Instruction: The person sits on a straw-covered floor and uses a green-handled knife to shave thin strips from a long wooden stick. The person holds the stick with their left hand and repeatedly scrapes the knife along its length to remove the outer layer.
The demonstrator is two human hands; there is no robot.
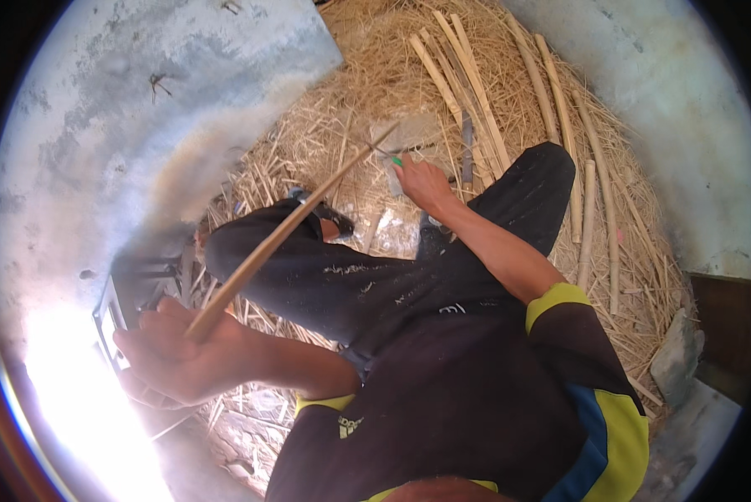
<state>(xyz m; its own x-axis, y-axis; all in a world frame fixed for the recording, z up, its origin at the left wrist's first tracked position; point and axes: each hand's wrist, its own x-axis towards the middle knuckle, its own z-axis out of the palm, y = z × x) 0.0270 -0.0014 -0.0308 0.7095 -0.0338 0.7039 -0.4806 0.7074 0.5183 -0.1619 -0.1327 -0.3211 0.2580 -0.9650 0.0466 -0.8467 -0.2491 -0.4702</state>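
Observation:
My left hand (175, 350), at the lower left, is closed round the near end of a long, narrow bamboo strip (275, 238). The strip slants up and away to the right, its far end tapering above the straw. Out in front, my right hand (426, 184) grips a small knife by its green handle (397, 161). The knife's thin blade points left and meets or crosses the strip near its far end; I cannot tell whether it cuts in. Both my knees are bent outward in dark trousers, and the strip passes over my left leg.
Split bamboo lengths (479, 92) lie at the far right, with a dark-bladed long knife (467, 151) beside them. More bamboo poles (587, 222) rest along the right. Straw and shavings (375, 50) cover the ground. Pale walls (141, 109) stand left and right; a stone slab (676, 356) leans at right.

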